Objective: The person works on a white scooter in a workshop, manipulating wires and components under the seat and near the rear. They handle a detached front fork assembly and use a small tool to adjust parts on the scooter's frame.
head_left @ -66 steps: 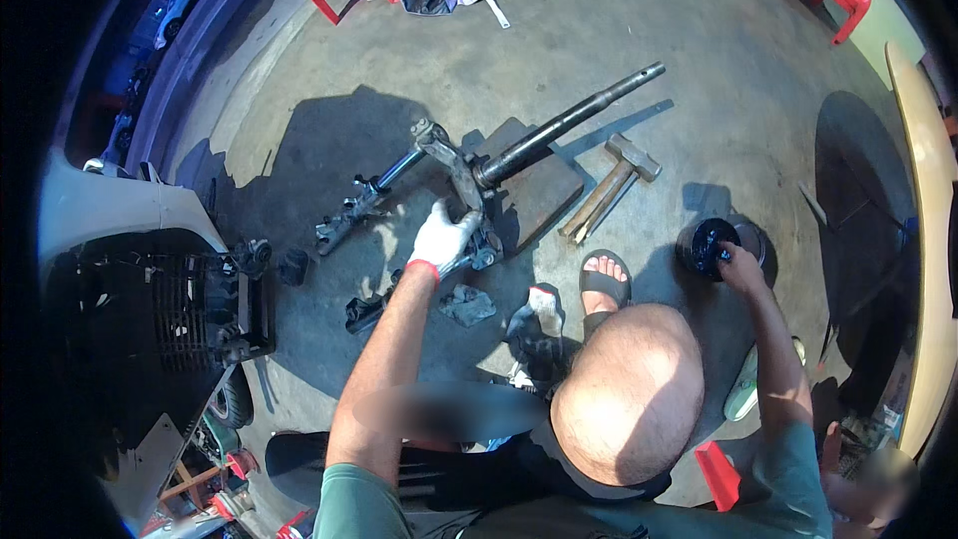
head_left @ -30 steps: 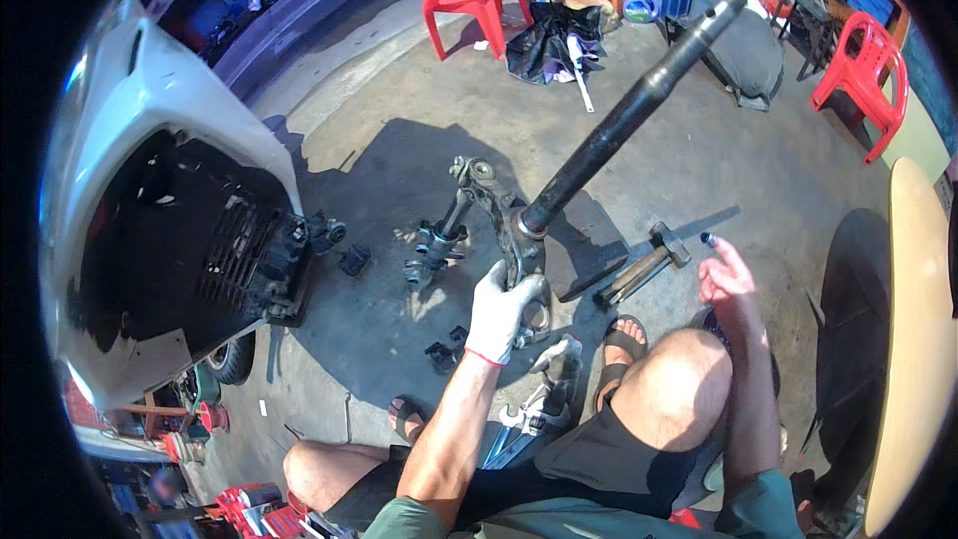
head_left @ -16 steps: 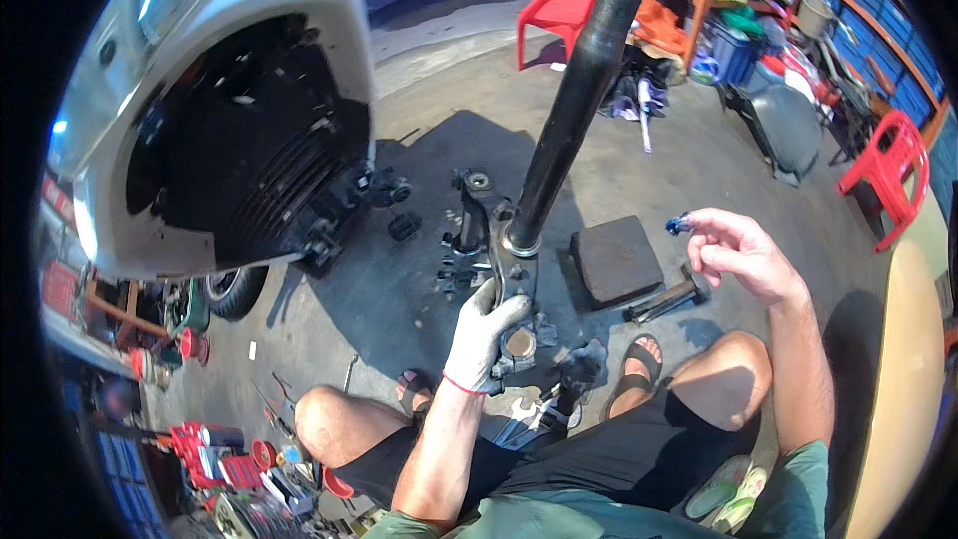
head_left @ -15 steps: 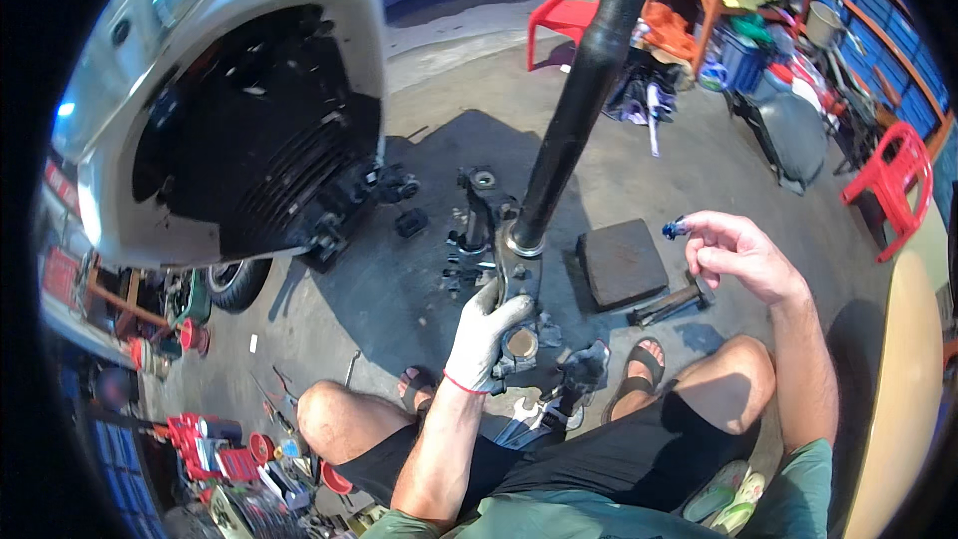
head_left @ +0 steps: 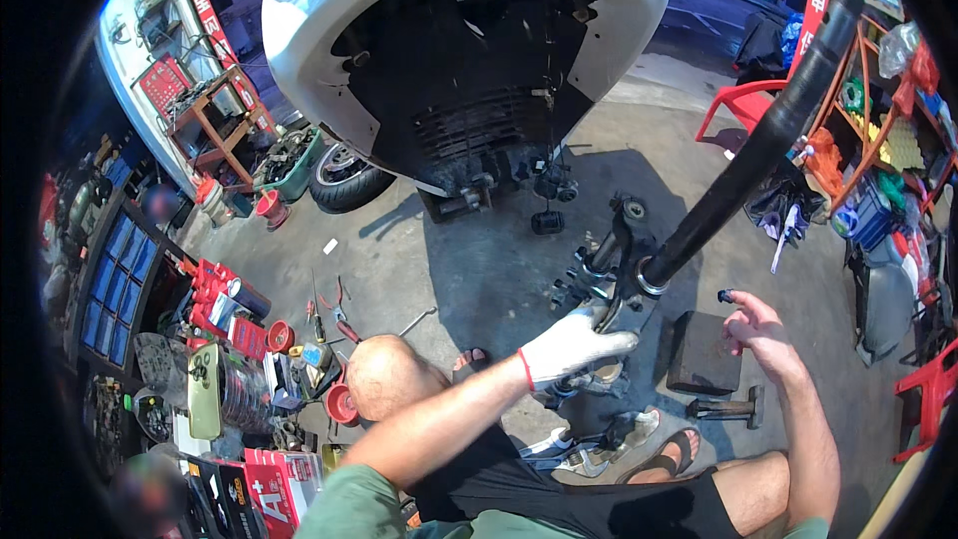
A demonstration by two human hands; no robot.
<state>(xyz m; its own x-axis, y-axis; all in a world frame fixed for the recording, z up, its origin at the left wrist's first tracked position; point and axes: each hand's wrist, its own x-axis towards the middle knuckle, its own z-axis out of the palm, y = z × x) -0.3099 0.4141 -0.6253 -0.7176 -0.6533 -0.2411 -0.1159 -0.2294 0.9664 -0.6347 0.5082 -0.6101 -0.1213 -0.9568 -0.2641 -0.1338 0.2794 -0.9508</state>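
Observation:
My left hand [head_left: 579, 344], in a pale glove with a red cuff edge, is closed around the dark metal fork clamp [head_left: 625, 269] near the middle. A long black tube [head_left: 743, 170] rises from the clamp and leans toward the upper right, with a shiny ring at its base. My bare right hand [head_left: 763, 334] is raised to the right of the tube's base, apart from it. Its index finger is stretched out and tipped with dark, grease-like stuff, while the other fingers bend loosely. A dark square block [head_left: 704, 349] and a hammer [head_left: 733, 407] lie beneath that hand.
Ahead stands a scooter's white front body [head_left: 619, 30]; a detached wheel [head_left: 347, 180] is left of it. Pliers [head_left: 342, 311], a wrench [head_left: 413, 323] and red bowls [head_left: 281, 337] lie left of my knee. A red chair [head_left: 743, 105] and loaded shelves are at right.
My view has swung left, bringing more of the scooter and the left-side tools into sight. The left hand keeps its grip on the clamp; the right hand stays raised, its fingers slightly more curled.

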